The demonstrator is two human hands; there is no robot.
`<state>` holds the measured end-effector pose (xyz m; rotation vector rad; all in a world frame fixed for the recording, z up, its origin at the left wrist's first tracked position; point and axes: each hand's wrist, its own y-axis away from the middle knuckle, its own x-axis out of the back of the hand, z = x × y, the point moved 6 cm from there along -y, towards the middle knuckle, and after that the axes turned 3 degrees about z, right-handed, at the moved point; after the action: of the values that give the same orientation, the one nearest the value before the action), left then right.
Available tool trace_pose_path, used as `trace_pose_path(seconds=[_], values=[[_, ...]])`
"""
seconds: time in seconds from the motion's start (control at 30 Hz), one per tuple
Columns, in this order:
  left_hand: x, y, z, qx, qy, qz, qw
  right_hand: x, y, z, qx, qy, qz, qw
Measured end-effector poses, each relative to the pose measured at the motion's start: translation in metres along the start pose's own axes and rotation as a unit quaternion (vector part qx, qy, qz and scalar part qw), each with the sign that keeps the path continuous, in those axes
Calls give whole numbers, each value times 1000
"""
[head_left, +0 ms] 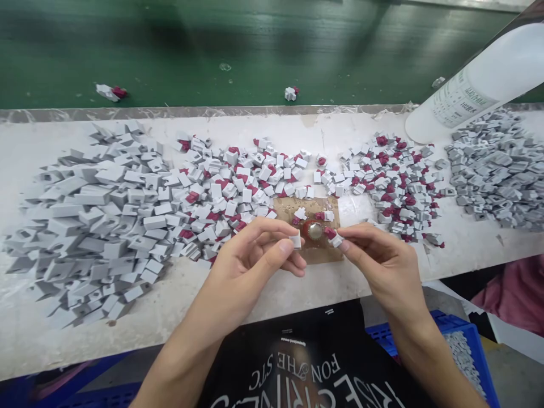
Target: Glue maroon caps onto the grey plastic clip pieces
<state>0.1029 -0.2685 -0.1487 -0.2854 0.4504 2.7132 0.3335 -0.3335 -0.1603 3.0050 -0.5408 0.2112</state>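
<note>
My left hand point(259, 255) pinches a small grey block point(296, 240) between thumb and fingertips. Between the thumb and finger of my right hand point(374, 255) is a small grey piece with a dark red part point(332, 236), its red end pointing left. The two held pieces are apart. Between them, a round clear blob with a red rim point(314, 230) lies on a brown patch point(329, 256) on the white table. Two more grey-and-red pieces rest on that patch, one at the left point(300, 214) and one just above the blob point(325, 216).
Grey blocks point(102, 198) are heaped on the left, grey-and-red pieces point(242, 175) in the middle and right, small grey parts point(501, 170) at far right. A white bottle point(471, 90) leans in at upper right. A green surface point(191, 51) runs behind; a blue crate point(480, 351) stands below.
</note>
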Motion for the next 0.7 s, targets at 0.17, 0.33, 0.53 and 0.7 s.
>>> trace_pose_path(seconds=[0.17, 0.33, 0.53, 0.7], values=[[-13, -13, 3, -20, 24, 14, 999, -1, -8, 0, -77, -136, -9, 988], [-28, -21, 4, -11, 11, -8, 1000, -9, -11, -8, -95, -177, -43, 979], [-32, -23, 5, -10, 30, -24, 999, -10, -12, -14, -50, -135, -55, 988], [-30, -25, 4, -12, 29, -27, 999, -12, -12, -18, -44, -133, -35, 990]])
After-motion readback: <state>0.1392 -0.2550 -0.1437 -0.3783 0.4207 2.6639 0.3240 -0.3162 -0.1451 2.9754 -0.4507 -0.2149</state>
